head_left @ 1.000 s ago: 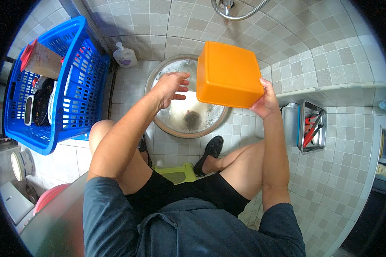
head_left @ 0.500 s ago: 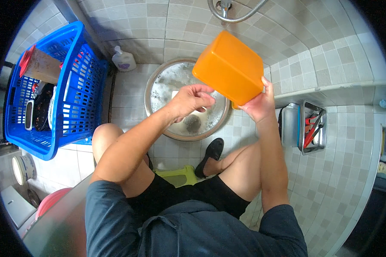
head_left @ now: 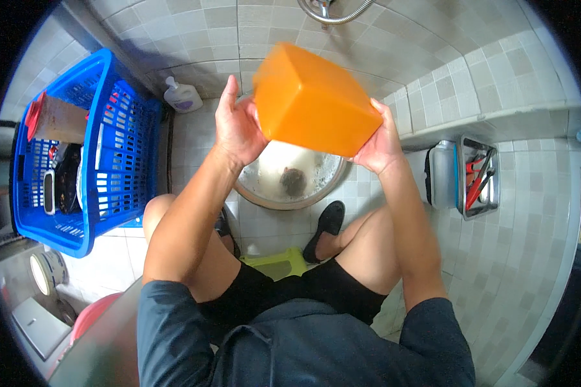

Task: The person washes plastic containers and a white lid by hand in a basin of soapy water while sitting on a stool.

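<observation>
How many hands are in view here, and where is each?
2: the left hand at the left side of the orange container, the right hand gripping its lower right corner. The container partly hides both; no other hand shows.

The short-sleeved top (head_left: 310,351) is slate, the shorts (head_left: 345,290) and shoes (head_left: 331,218) black.
</observation>
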Demonstrator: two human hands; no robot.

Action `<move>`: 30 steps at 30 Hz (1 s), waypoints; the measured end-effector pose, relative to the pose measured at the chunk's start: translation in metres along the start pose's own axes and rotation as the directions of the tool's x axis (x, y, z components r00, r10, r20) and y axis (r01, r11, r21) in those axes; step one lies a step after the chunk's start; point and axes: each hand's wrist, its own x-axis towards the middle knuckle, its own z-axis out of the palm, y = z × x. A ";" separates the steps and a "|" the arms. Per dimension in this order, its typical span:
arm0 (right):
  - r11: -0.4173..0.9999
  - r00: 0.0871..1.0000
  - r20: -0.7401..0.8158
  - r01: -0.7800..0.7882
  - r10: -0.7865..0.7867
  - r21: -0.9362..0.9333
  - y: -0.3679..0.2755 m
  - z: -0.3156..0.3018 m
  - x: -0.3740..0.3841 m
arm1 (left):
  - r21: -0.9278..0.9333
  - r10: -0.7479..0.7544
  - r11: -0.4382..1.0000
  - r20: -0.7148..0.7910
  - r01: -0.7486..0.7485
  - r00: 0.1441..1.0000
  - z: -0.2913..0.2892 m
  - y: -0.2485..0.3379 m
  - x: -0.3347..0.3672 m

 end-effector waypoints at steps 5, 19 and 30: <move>0.988 0.977 0.158 -0.131 0.144 -0.086 0.017 -0.031 0.020 | 0.153 0.151 0.984 -0.443 -0.091 0.884 -0.008 0.005 -0.010; -0.401 0.985 0.049 -0.022 -0.165 -0.916 0.228 -0.118 0.135 | 0.471 0.551 0.831 -0.621 -0.296 0.557 -0.034 0.057 -0.022; 0.082 0.748 -0.179 -0.165 -0.639 -0.983 0.239 -0.150 0.163 | 0.465 0.483 0.861 -0.618 -0.207 0.620 -0.038 0.051 -0.011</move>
